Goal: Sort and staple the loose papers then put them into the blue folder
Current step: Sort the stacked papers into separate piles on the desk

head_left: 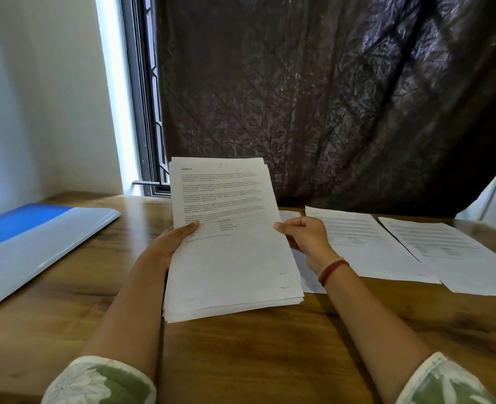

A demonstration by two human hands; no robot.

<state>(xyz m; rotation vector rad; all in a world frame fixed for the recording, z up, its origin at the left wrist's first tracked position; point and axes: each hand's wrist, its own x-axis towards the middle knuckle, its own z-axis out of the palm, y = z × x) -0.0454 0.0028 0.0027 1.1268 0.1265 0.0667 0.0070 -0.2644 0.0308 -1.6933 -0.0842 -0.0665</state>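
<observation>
The wooden surface (241, 360) ran back to a dark patterned curtain (328, 97), with a narrow window (141, 97) and a white wall (36, 97) at the far left corner. The blue folder (36, 237) lay flat on the left side of the surface, well apart from the hands. Over the middle, a stack of papers (229, 258) was held tilted up toward the person. The left hand (171, 243) gripped its left edge, thumb on top and the other fingers hidden beneath. The right hand (305, 237) pinched the right edge, its fingers (299, 227) curled round it. To the right, two printed sheets (357, 243) lay flat, slightly overlapping, and a third sheet (289, 214) showed partly behind the stack. Bare wood lay between folder and stack and along the near edge between the forearms.
</observation>
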